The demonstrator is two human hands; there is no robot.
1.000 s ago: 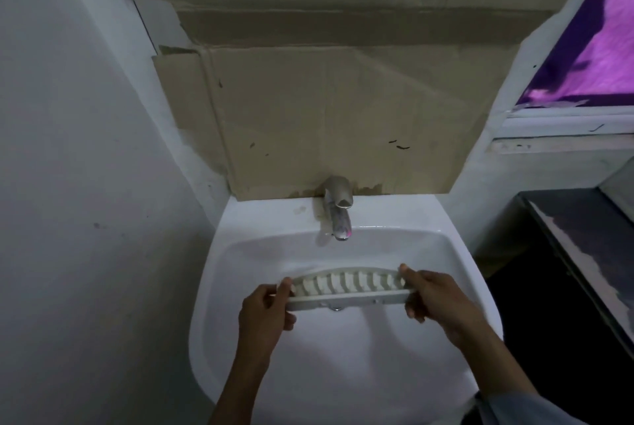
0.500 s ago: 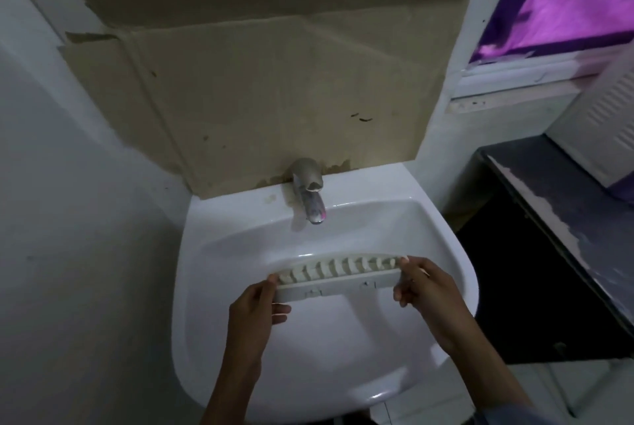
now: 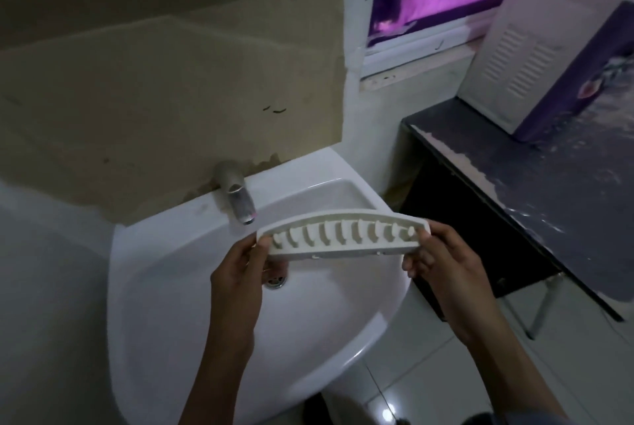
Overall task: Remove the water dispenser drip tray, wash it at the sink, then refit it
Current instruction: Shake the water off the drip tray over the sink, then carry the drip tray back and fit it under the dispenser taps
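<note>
White slotted plastic drip tray (image 3: 343, 236) held over the white ceramic sink (image 3: 192, 321).
The left hand (image 3: 240, 273) pinches one end and the right hand (image 3: 442, 263) grips the other, just in front of the sink's metal tap (image 3: 238, 200). Such thin end grips may slip if the tray is wet, and it can drop past the sink rim.

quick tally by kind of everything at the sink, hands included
bare hands: 2 (left hand, right hand)
white slotted plastic drip tray: 1
white ceramic sink: 1
silver metal tap: 1
round metal drain: 1
total: 6
</note>
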